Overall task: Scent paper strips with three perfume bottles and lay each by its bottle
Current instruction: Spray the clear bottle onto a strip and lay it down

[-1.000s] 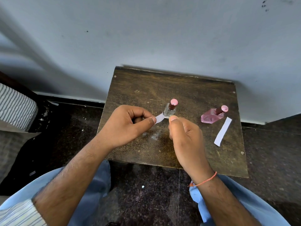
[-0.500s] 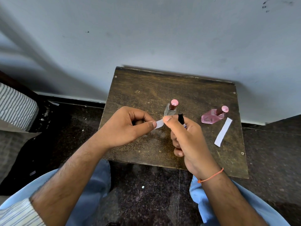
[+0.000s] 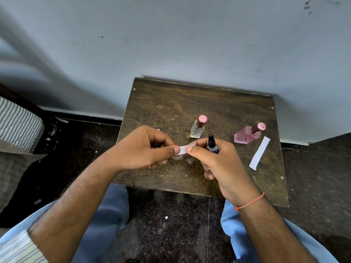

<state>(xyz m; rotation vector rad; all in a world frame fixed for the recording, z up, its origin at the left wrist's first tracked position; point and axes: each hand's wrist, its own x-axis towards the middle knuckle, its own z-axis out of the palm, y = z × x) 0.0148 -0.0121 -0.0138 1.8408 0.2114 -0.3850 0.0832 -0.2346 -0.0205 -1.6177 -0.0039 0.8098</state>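
My left hand pinches one end of a white paper strip above the small wooden table. My right hand holds a small dark blue bottle with a black spray top, and its thumb pinches the strip's other end. A clear bottle with a pink cap stands just behind the hands. A pink bottle with a pink cap stands at the right, with another white strip lying on the table beside it.
The table stands against a grey wall. Dark speckled floor surrounds it. A striped cloth lies at the far left. My knees in blue trousers are under the table's front edge.
My right hand has turned and come closer, bringing the dark spray bottle into sight. Both hands with the strip have dropped slightly toward me, away from the clear bottle.
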